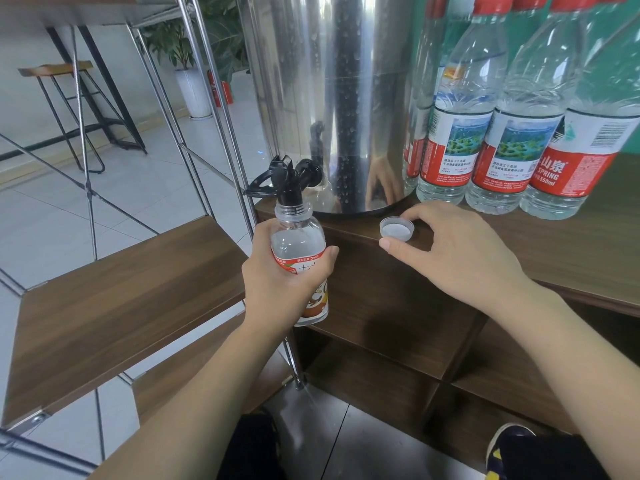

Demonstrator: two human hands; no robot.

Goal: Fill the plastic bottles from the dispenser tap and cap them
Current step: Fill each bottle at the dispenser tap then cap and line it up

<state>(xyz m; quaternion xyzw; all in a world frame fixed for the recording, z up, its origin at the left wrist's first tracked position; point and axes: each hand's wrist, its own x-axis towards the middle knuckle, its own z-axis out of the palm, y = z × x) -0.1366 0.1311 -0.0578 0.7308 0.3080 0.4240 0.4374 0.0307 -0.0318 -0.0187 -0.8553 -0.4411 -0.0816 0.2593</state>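
One big shiny metal dispenser (332, 98) stands on the brown counter (554, 258), up behind both hands. One black tap (294, 174) sticks out low on its front, right above the left hand.

Beside the dispenser, up and to the right of the right hand, stand four tall water bottles (457, 133) with red caps and red and white labels. They are in a row, touching each other, and look full of clear water.

One small bottle (298, 261) is in the left hand (277, 289). The grip is closed around its middle, fingers curled over the orange and white label. The bottle is upright, off the edge of the counter, with its open neck just under the tap spout. There is clear water inside, up near the shoulder.

One white cap (397, 229) lies on the counter, open side up, near the edge. The right hand (446, 247) rests there, with thumb and a finger on each side of the cap, lightly pinching it.
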